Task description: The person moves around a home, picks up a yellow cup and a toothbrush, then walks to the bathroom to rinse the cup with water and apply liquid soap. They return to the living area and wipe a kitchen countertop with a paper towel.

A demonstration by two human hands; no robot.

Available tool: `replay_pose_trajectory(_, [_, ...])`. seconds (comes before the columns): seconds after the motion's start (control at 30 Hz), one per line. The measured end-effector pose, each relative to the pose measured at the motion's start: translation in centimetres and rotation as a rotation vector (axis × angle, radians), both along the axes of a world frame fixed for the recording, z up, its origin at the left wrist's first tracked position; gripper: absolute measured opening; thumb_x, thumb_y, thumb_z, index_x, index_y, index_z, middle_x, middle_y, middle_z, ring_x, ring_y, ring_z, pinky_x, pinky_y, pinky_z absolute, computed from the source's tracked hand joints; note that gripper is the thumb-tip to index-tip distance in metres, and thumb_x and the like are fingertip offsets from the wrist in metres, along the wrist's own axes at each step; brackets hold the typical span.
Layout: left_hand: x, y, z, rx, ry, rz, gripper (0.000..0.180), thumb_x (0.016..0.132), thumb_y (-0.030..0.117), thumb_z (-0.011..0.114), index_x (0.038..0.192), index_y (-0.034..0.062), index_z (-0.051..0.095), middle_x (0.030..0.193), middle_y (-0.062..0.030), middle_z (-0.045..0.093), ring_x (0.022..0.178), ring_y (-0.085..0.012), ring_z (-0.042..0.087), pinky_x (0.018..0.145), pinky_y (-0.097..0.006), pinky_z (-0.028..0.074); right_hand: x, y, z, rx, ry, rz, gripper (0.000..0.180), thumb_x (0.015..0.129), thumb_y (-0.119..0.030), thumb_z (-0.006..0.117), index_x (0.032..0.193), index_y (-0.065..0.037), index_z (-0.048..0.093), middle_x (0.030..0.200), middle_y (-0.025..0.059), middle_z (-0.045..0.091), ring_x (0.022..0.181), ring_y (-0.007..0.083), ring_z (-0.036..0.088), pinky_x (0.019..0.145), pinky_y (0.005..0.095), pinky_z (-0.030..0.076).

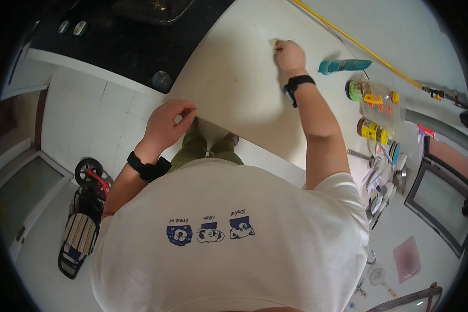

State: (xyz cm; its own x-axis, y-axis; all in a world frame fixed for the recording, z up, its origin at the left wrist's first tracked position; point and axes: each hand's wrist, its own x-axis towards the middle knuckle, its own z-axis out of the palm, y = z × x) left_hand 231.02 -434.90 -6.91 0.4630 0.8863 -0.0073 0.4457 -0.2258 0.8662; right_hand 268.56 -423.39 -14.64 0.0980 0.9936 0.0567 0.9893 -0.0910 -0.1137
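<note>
My right hand (290,55) is stretched out over the far part of the pale countertop (234,62). Its fingers are closed on a small pale, crumpled piece (274,43), perhaps a wipe; most of it is hidden by the hand. At the counter's near left corner is my left hand (166,124), its thumb and forefinger bent toward each other almost tip to tip. Whether anything is between them is too small to make out. Both wrists wear black bands. A small dark spot (236,80) marks the counter between the hands.
A black cooktop (119,47) with knobs adjoins the counter at left. Along the right wall lie a teal packet (344,66), jars (372,131), a bottle (372,92) and utensils (379,182). A yellow hose (359,44) runs behind. A folded scooter or cart (83,218) stands on the floor.
</note>
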Motion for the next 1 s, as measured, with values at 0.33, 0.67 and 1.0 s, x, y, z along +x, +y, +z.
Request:
replay_pose_trajectory(0.33, [1.8, 3.2, 1.8, -0.02, -0.106, -0.186, 0.012, 0.088, 0.012, 0.062, 0.097, 0.0047, 0.065, 0.087, -0.0075, 0.065, 0.074, -0.0188, 0.062, 0.06, -0.028, 0.047, -7.7, -10.1, 0.2, 0.095, 0.121, 0.066, 0.007, 0.077, -0.011, 0.061, 0.081, -0.009, 0.067, 0.083, 0.0113, 0.063, 0.079, 0.031, 0.063, 0.068, 0.0417, 0.053])
replay_pose_trajectory(0.67, [1.7, 2.7, 1.3, 0.03, -0.109, -0.268, 0.015, 0.087, 0.008, 0.064, 0.101, 0.0018, 0.064, 0.09, -0.0095, 0.065, 0.077, -0.0183, 0.062, 0.069, -0.027, 0.049, -10.2, -7.7, -1.5, 0.045, 0.151, 0.014, 0.016, 0.08, -0.012, 0.057, 0.089, -0.016, 0.069, 0.087, 0.0111, 0.065, 0.083, 0.0309, 0.063, 0.072, 0.043, 0.052])
replay_pose_trajectory(1.0, [9.0, 1.5, 1.4, 0.108, -0.073, -0.442, 0.014, 0.088, 0.01, 0.063, 0.099, 0.0014, 0.065, 0.088, -0.0089, 0.066, 0.076, -0.0177, 0.062, 0.07, -0.028, 0.049, -2.1, -20.7, -0.4, 0.092, 0.25, -0.427, 0.01, 0.076, -0.011, 0.059, 0.079, -0.008, 0.068, 0.086, 0.0147, 0.064, 0.084, 0.035, 0.062, 0.074, 0.0453, 0.051])
